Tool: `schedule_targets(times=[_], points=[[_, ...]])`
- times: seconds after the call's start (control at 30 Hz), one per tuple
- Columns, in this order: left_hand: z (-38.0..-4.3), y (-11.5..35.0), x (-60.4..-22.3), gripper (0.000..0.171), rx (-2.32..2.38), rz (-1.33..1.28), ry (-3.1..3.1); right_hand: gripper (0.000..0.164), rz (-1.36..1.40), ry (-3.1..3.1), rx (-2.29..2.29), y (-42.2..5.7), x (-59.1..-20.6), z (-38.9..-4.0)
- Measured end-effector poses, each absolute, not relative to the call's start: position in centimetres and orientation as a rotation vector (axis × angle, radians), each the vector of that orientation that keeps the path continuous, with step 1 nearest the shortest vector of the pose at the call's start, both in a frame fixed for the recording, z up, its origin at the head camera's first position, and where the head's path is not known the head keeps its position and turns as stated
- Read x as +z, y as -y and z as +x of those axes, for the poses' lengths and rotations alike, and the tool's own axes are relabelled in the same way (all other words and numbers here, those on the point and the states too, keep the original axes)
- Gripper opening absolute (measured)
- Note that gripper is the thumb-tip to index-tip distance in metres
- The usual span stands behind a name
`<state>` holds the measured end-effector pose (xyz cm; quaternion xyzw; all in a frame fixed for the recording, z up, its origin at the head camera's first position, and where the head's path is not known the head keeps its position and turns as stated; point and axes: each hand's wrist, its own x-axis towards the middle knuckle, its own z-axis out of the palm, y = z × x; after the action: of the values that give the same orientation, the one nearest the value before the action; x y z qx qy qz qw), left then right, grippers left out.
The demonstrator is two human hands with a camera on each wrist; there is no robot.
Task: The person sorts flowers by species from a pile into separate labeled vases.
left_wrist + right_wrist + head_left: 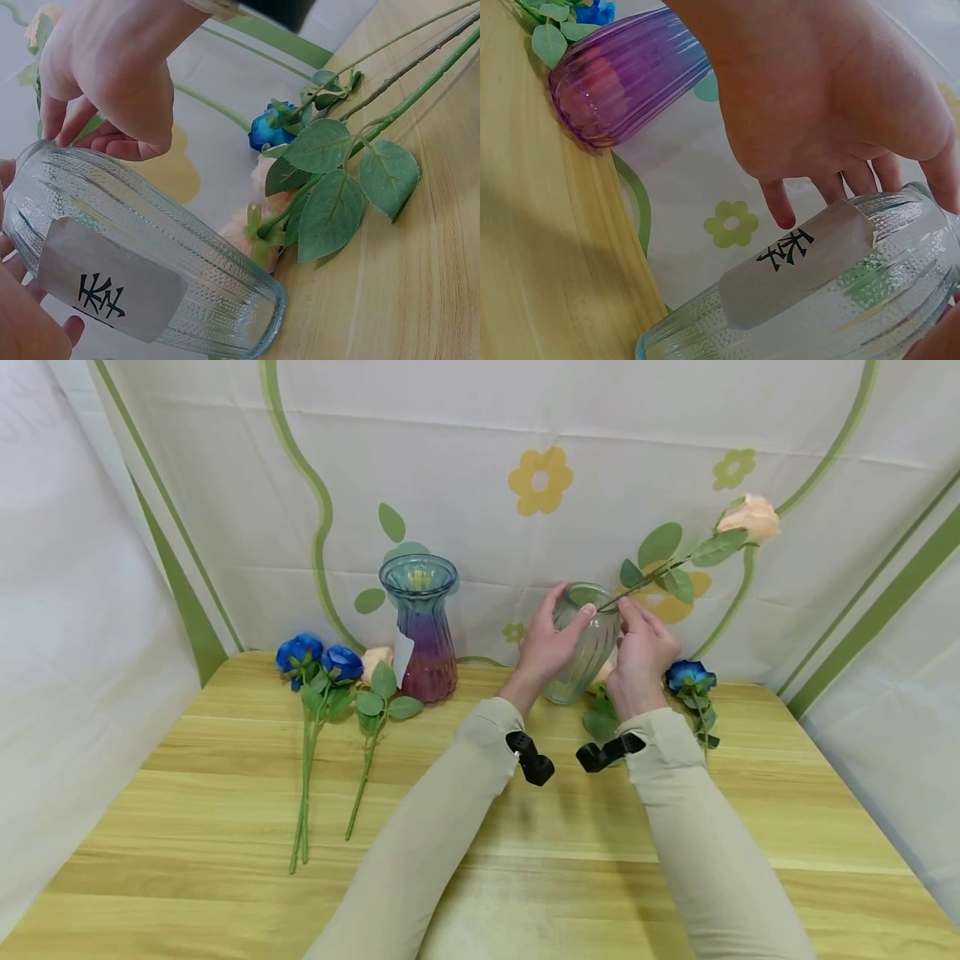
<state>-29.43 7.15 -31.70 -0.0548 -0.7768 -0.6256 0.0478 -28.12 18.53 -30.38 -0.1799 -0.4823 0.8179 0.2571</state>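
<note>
A ribbed clear glass vase (577, 668) stands slightly tilted between the hands, low over the table's back edge. My left hand (547, 647) grips its upper part from the left, thumb near the rim. My right hand (641, 656) pinches the stem of a peach rose (750, 520) right at the vase's mouth. The stem slants up to the right, bloom outward, its lower end at the opening. In the left wrist view, a pale label (112, 281) with dark writing shows on the glass, and the right hand (112, 75) is at the rim.
A blue-to-purple vase (427, 635) stands left on the wooden table (510, 868). Blue roses (300, 656) and a leafy peach rose (377, 662) lie beside it. Right of the clear vase lie a blue rose (690, 677) and peach roses (251, 232). A patterned cloth (465, 468) hangs behind.
</note>
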Motion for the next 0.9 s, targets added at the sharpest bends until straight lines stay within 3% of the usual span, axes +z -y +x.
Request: schedule_targets(times=[0.3,0.6,0.9], points=[[-29.4,-7.0,-31.8,0.063,-1.926,-0.174,2.367,0.026,-0.466,1.355,2.269,-19.5,-31.0,-26.7],[-29.2,-7.1,-31.7,0.065,-1.948,-0.188,2.367,0.029,-0.455,1.352,2.409,-23.5,-31.6,-23.7],[-29.3,-7.0,-31.8,0.066,-1.955,-0.188,2.367,0.021,-0.323,1.35,2.576,-27.6,-33.1,-20.0]])
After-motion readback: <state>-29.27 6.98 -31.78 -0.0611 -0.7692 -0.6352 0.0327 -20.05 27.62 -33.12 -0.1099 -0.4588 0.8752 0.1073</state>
